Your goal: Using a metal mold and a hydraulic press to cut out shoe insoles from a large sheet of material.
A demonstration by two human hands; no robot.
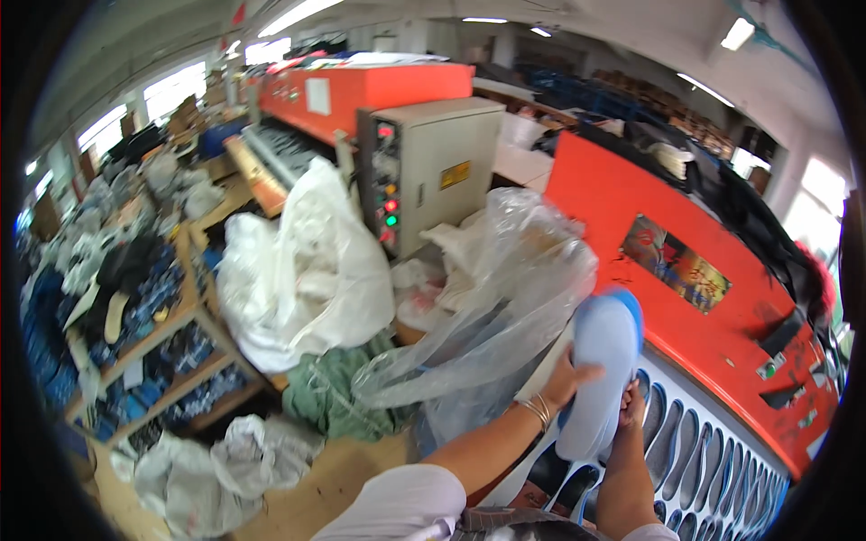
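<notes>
A pale blue-white insole (603, 370) is held up in front of me, with a brighter blue edge showing behind its top; I cannot tell whether it is one or several together. My left hand (568, 375), with bangles at the wrist, grips its left edge, thumb across the front. At its lower right edge, my right hand (631, 406) is closed on it, the fingers partly hidden. Just below and to the right, rows of dark grey insoles with light rims (690, 446) lie on a white surface. A clear plastic bag (505, 307) sags just left of my left hand.
A red machine housing (586, 198) rises along the right. Ahead stand a grey control cabinet (451, 162) with lit buttons and another red machine (397, 86). White sacks (302, 279) and green cloth (338, 392) lie left of me, beside a wooden rack (153, 356) packed with blue pieces.
</notes>
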